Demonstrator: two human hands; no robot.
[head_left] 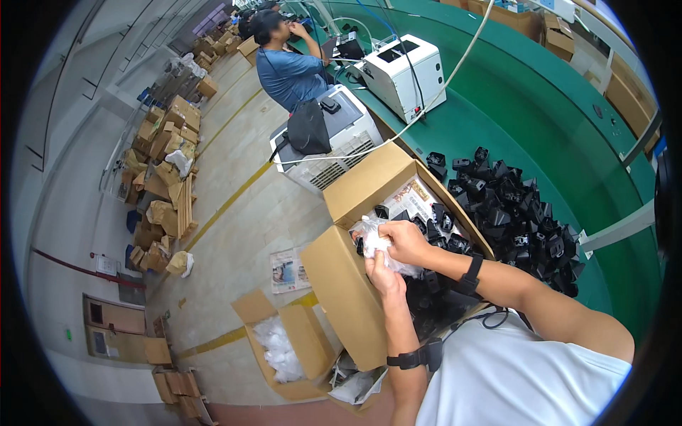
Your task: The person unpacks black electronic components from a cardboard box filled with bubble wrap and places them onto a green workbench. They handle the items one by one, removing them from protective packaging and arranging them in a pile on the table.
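Observation:
Both my hands are closed on a crumpled clear plastic bag (369, 228), held over an open cardboard carton (339, 302). My left hand (384, 275) grips it from below, while my right hand (407, 243) pinches it just above; the fingertips are partly hidden by the film. Whether anything lies inside the bag, I cannot tell. Inside the carton are several black plastic housings (442, 216) and a sheet of printed newspaper (415, 197). My forearms cover part of the carton's near side.
Right of the carton, a large heap of black plastic housings (508, 206) lies on a green bench (497, 117). A white machine (401, 78) and an air cooler (362, 131) stand beyond. Lower left, a box (259, 309) holds plastic bags (279, 349). A person (291, 71) sits ahead.

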